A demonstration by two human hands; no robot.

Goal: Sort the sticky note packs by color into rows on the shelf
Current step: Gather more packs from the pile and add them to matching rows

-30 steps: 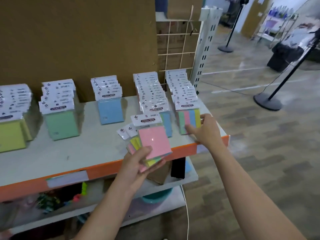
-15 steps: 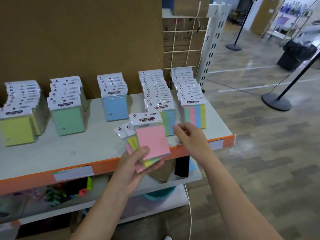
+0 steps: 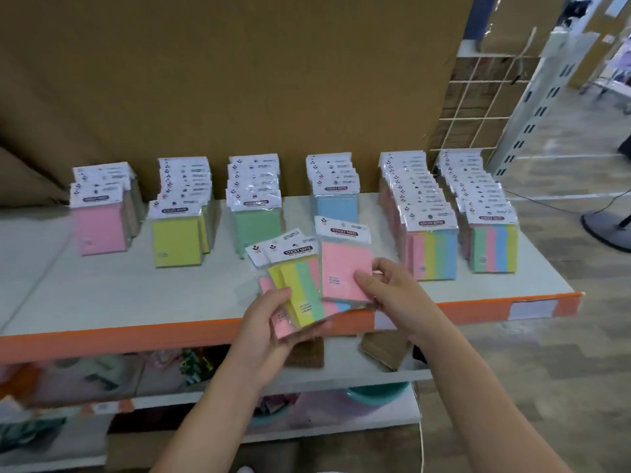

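Six rows (image 3: pixel 256 227) on shelf (image 3: pixel 119 302): pink, yellow, green, blue, two multicolour at right. Gripping three-pack fan (image 3: pixel 302 288) in left hand (image 3: pixel 269 324) at near edge; pinching one pink pack (image 3: pixel 343 264) in right hand (image 3: pixel 392 295) atop fan. Brown board (image 3: pixel 239 80) behind.

My left hand (image 3: pixel 269 324) grips a fan of packs (image 3: pixel 300 288), yellow, green and pink, just above the orange front edge (image 3: pixel 153 332) of the shelf (image 3: pixel 136 295). At three o'clock of it my right hand (image 3: pixel 392 298) pinches the pink pack (image 3: pixel 345 268) lying on top of the fan. Beyond my hands rows stand on the white board: the pink row (image 3: pixel 99 223) at ten o'clock, the yellow row (image 3: pixel 177 237) and green row (image 3: pixel 256 223) towards eleven, the blue row (image 3: pixel 336 204) at twelve, and two striped rows (image 3: pixel 433 250) at one and two.
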